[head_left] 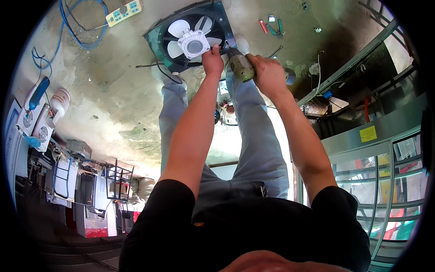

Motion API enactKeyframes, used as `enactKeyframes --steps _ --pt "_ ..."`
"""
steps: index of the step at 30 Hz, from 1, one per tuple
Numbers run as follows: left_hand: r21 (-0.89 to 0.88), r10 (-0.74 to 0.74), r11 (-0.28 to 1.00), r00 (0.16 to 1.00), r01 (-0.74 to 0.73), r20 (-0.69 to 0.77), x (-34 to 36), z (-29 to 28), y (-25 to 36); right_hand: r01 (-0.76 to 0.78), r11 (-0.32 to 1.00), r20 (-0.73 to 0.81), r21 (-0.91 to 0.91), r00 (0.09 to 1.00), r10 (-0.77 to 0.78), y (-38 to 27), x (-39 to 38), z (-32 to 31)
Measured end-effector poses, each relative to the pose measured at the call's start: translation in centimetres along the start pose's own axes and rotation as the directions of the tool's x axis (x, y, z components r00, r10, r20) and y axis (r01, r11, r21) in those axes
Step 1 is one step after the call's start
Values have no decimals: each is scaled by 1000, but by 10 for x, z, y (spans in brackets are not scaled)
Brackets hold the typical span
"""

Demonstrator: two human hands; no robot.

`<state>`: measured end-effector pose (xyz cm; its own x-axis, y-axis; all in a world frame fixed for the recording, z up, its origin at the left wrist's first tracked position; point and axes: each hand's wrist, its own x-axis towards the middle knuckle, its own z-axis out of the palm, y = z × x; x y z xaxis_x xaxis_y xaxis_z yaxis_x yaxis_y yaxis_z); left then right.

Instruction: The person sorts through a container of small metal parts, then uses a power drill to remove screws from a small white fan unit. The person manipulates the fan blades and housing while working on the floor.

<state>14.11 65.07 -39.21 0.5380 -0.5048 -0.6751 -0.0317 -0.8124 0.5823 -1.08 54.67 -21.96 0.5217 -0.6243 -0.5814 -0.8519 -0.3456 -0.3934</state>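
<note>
A fan (pixel 174 26) with white blades and a pale round motor (pixel 194 44) lies in a dark square frame on the floor before me. At the motor's lower right edge is my left hand (pixel 213 61), its fingers closed; what they pinch, if anything, is too small to tell. My right hand (pixel 268 75) is wrapped round an olive-green power drill (pixel 240 65). The drill's nose points toward the right side of the fan frame, close to my left fingertips. Whether its tip touches anything is hidden.
Pliers (pixel 277 30) and a red-handled tool (pixel 263 26) lie beyond the drill. A power strip (pixel 123 12) and a blue cable (pixel 86 44) are at far left. A metal-framed glass cabinet (pixel 362 149) stands at right; boxy equipment (pixel 84 190) is piled at left.
</note>
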Motion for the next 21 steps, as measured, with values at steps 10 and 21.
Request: enactKeyframes --steps 10,21 --pt "-258 -122 944 945 205 303 -40 -48 28 -229 852 103 471 973 205 0 -66 -35" --pt "-742 185 433 755 512 629 -80 -207 45 -317 469 314 824 945 88 -61 -111 -35"
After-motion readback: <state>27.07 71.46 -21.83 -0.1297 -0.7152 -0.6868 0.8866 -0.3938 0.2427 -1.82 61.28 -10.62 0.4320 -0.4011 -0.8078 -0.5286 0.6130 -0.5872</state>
